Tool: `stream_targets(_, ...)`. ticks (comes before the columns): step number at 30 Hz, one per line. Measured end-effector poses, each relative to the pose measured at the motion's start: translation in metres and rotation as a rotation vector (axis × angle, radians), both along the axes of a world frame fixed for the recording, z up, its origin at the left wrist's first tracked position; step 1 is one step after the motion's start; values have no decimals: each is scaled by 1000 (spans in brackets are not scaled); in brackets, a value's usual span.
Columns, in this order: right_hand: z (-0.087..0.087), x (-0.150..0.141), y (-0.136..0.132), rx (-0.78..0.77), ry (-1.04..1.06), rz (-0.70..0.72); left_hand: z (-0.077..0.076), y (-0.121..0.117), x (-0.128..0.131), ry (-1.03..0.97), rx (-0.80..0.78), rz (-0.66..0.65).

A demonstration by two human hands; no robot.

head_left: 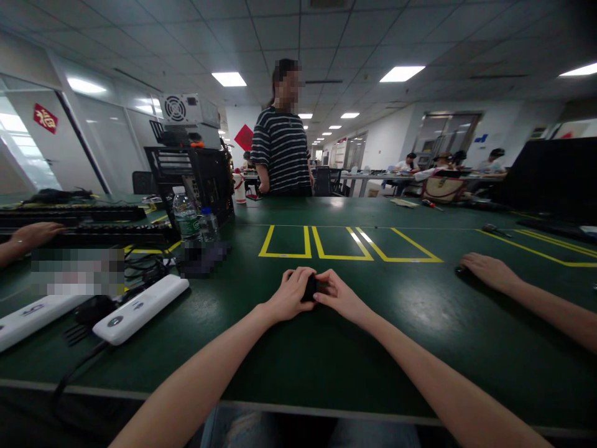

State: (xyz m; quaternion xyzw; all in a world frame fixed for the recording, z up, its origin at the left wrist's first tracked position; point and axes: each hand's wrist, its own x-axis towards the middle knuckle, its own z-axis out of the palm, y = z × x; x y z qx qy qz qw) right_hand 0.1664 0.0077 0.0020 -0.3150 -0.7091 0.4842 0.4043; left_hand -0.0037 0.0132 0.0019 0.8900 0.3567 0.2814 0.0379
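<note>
Both my hands meet over the green table [280,354], a little in front of the yellow tape outlines. My left hand [295,292] is closed around a small black object [310,289] from the left. From the other side, the bent fingers and thumb of my right hand [336,292] pinch against its edge. The object is rounded and dark, mostly covered by my fingers, so its kind cannot be made out. Several yellow tape outlines [285,255] lie flat just beyond my hands.
On the left are white power strips [142,308], water bottles [186,218], keyboards [107,235] and an open computer case [196,180]. Other people's hands rest at the left keyboard and on a black mouse [461,271] at right. A person in a striped shirt [284,149] stands across the table.
</note>
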Motion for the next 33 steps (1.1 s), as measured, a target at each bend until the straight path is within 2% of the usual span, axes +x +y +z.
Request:
stream_targets(16,8,-4,-3,-103,-50,-137,3,-1,0,5,-14,-4)
stream_targets(25,3,0,-2,-18,-25,-6,2,0,-1,0,-11,-12)
stream_targets(33,2,-3,0,-19,-21,-91,0,1,1,-16,-11,-1)
